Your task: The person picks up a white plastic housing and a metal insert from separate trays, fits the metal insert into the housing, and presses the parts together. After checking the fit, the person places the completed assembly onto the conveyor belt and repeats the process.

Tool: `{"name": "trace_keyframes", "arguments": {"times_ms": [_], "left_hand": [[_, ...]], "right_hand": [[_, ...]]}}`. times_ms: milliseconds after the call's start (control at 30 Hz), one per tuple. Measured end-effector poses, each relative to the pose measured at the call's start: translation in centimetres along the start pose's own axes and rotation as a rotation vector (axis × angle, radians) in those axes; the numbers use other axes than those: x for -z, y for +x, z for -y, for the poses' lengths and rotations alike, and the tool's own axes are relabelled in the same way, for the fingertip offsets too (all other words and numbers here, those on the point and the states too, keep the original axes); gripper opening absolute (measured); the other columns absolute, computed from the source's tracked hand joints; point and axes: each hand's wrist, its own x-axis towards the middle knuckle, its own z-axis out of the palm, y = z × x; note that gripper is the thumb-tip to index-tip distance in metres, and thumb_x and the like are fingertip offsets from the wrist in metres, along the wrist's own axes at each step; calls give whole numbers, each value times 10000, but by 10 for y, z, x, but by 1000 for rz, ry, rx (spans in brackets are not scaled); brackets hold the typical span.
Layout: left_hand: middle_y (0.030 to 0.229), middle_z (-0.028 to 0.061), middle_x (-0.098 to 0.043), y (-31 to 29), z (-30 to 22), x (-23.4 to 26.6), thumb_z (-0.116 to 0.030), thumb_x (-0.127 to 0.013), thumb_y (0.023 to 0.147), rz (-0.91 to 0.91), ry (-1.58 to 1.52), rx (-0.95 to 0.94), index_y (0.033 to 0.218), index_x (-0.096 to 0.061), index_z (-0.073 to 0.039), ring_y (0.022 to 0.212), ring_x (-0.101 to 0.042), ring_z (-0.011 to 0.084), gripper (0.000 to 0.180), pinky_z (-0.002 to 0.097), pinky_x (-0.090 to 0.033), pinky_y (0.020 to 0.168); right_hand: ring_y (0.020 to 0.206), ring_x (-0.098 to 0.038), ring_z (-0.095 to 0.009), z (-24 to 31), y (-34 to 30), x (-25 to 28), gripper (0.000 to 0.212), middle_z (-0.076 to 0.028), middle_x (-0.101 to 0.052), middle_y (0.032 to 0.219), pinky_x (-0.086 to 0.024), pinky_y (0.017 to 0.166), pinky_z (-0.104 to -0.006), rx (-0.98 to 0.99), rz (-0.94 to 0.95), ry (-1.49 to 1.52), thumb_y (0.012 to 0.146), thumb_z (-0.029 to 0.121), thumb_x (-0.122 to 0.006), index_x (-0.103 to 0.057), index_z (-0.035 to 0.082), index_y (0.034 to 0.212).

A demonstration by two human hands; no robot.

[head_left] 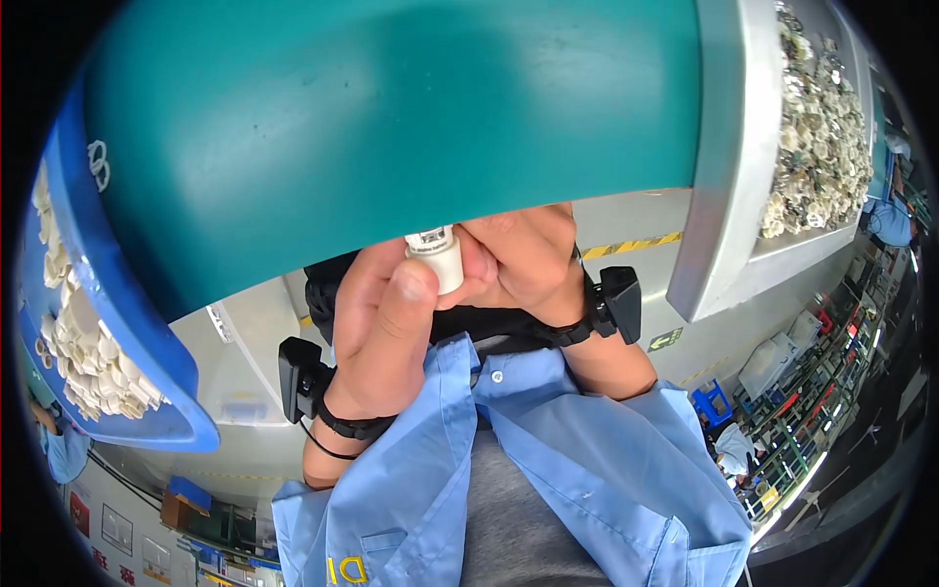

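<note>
Just in front of my body, at the near edge of the green table (411,108), I hold a small white cylindrical plastic part (437,260). Dark print marks its upper end, and a wider collar rings its lower half. My left hand (383,313) is closed on its left side, thumb laid along it. From the right, the closed fingers of my right hand (523,256) grip the same part. Its far end is partly hidden by the table edge and fingers.
A blue bin (186,396) with many white plastic pieces (93,347) stands at the left. Two thin white rings (98,166) lie near it on the table. At the right, a metal tray (719,166) holds a heap of small cream and metal parts (817,137).
</note>
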Motion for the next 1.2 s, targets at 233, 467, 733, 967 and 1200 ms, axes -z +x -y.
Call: {"name": "trace_keyframes", "arguments": {"times_ms": [233,467,733,967,1200], "left_hand": [[953,79,-581,-3,1,0,-462,-413,1057,14,-26,10,1046,-567,24,836,-505,135,510,282,-417,782],[908,60,-553,-1,-3,2,-468,-412,1055,61,-14,31,1014,-560,12,776,-441,120,504,275,-370,712],[896,55,-544,-4,-4,-2,-462,-414,1055,21,-93,67,1006,-557,10,773,-439,126,496,273,-356,700],[912,60,-543,-4,-9,-22,-389,-410,1073,-108,-153,24,1005,-551,18,844,-485,156,436,294,-394,798],[939,58,-548,-36,-1,-15,-376,-411,1064,39,-170,-25,1006,-554,-29,910,-520,164,381,329,-423,848]], "right_hand": [[812,-676,-246,7,-4,-2,581,-89,-710,898,-520,765,-343,-42,-50,77,770,491,-802,-715,-2,1066],[792,-679,-250,9,-5,0,575,-96,-718,897,-521,749,-326,-59,-59,61,731,450,-838,-722,-6,1060],[774,-681,-247,17,-3,1,542,-101,-719,877,-522,730,-323,-105,-42,-3,725,428,-839,-732,-6,1032],[729,-652,-233,25,7,14,301,-84,-694,808,-489,671,-332,-168,-36,44,799,223,-813,-723,3,983],[716,-629,-207,70,-10,31,263,-56,-669,800,-489,752,-337,-320,-17,78,871,204,-754,-701,30,1060]]}}
